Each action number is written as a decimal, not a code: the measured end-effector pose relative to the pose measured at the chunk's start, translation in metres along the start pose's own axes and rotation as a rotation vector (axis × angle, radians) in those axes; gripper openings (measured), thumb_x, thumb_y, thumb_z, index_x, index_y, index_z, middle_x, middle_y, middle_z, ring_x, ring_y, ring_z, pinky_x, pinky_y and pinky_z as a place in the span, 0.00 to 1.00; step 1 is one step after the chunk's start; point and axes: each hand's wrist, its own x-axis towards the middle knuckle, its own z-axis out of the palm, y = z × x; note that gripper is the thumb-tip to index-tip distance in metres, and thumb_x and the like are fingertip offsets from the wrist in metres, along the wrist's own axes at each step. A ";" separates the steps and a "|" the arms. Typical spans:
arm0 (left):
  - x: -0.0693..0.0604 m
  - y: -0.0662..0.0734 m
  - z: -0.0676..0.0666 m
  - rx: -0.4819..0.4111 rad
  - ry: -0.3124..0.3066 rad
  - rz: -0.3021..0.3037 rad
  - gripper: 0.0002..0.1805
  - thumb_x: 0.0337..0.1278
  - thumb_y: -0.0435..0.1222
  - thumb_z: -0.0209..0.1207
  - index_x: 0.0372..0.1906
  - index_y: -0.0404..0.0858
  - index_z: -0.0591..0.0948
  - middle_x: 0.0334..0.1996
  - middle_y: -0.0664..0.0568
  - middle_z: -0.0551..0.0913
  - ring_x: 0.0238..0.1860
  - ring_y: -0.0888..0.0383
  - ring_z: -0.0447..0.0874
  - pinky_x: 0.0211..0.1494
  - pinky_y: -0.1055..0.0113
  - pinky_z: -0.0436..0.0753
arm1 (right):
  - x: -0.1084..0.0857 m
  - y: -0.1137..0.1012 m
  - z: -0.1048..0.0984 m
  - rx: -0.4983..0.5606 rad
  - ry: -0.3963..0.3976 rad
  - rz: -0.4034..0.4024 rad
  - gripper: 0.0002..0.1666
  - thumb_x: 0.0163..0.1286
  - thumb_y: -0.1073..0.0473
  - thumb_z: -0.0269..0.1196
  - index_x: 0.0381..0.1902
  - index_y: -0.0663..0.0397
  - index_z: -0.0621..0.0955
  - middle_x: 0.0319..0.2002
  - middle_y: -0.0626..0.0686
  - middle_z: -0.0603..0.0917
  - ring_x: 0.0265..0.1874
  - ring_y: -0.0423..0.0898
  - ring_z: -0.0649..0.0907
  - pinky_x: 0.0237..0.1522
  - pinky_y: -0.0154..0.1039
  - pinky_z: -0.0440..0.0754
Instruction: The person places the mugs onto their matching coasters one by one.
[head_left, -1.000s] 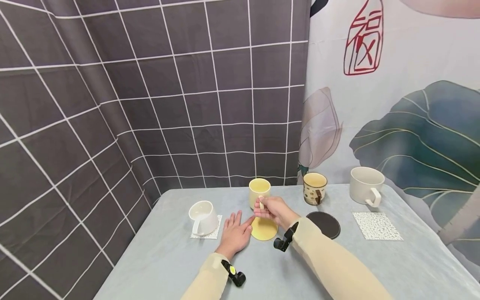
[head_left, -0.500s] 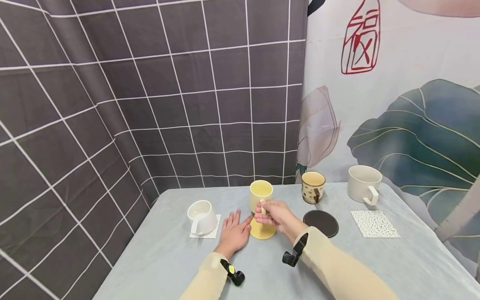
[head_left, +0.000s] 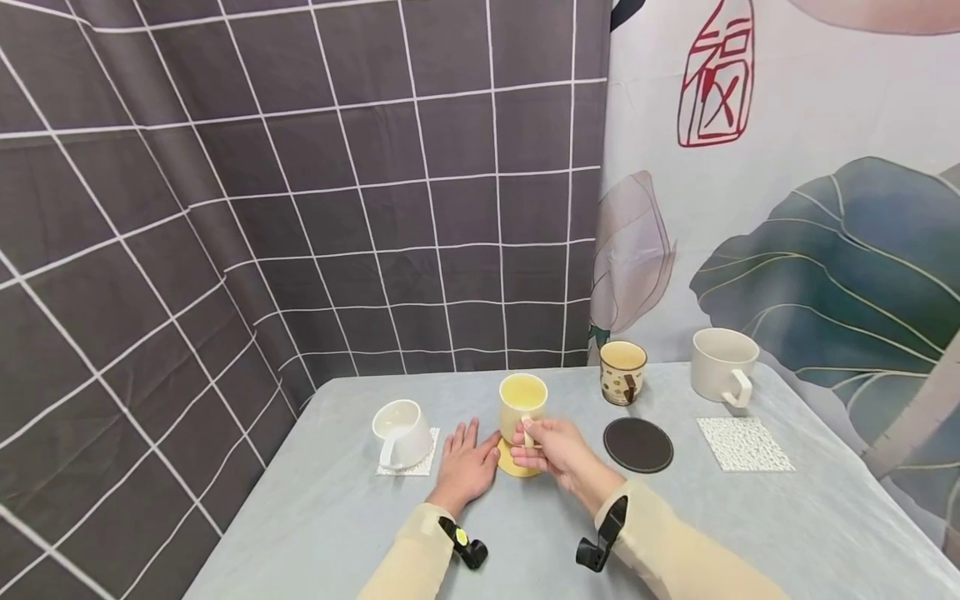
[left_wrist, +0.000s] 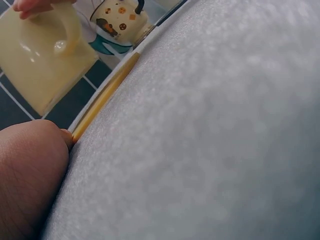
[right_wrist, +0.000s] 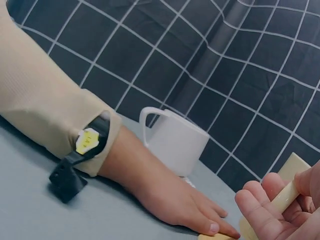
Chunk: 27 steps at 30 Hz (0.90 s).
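A pale yellow mug (head_left: 514,402) hangs by its handle from my right hand (head_left: 564,457), whose thumb and fingers pinch the handle. Below it lies a round yellow coaster (head_left: 516,467), partly hidden by the mug and the right hand. In the left wrist view a gap shows between the base of the mug (left_wrist: 42,60) and the coaster (left_wrist: 106,97). My left hand (head_left: 467,473) rests flat on the table with fingers spread, its thumb side touching the coaster's left edge. The right wrist view shows the left fingertips at the coaster (right_wrist: 212,237).
To the left, a white mug (head_left: 408,440) stands on a white textured square coaster (head_left: 433,454). At the back right are a patterned cream mug (head_left: 615,383) and a large off-white mug (head_left: 716,367). Before them lie a black round coaster (head_left: 637,444) and a white textured square coaster (head_left: 744,444).
The right hand has brought the yellow mug toward the person, from behind the yellow coaster to above its far part. The left hand has stayed in place beside the coaster.
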 end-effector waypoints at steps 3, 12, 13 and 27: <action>0.001 -0.002 0.001 -0.007 -0.001 -0.006 0.24 0.77 0.47 0.43 0.71 0.50 0.75 0.77 0.38 0.59 0.78 0.36 0.50 0.77 0.40 0.51 | -0.003 0.003 0.001 0.007 0.009 0.000 0.19 0.81 0.60 0.52 0.51 0.76 0.77 0.36 0.60 0.86 0.28 0.44 0.89 0.38 0.39 0.89; 0.002 -0.003 0.001 -0.030 0.017 -0.004 0.24 0.77 0.46 0.44 0.70 0.49 0.77 0.77 0.38 0.59 0.78 0.36 0.50 0.77 0.40 0.51 | -0.011 0.011 0.005 0.038 0.016 -0.007 0.18 0.80 0.61 0.53 0.47 0.77 0.77 0.36 0.64 0.87 0.31 0.49 0.90 0.40 0.43 0.89; 0.002 -0.003 0.002 -0.029 0.017 -0.005 0.24 0.77 0.46 0.44 0.70 0.49 0.77 0.77 0.38 0.60 0.78 0.36 0.50 0.77 0.40 0.51 | -0.012 0.011 0.006 0.039 0.018 -0.007 0.18 0.80 0.61 0.53 0.47 0.77 0.77 0.36 0.64 0.87 0.31 0.49 0.90 0.40 0.43 0.89; 0.001 -0.003 0.003 -0.008 0.006 0.000 0.25 0.77 0.46 0.42 0.70 0.49 0.76 0.77 0.38 0.59 0.78 0.36 0.50 0.77 0.40 0.51 | -0.015 0.018 0.010 0.038 0.044 0.002 0.18 0.80 0.60 0.54 0.46 0.76 0.78 0.34 0.64 0.87 0.31 0.49 0.90 0.38 0.43 0.89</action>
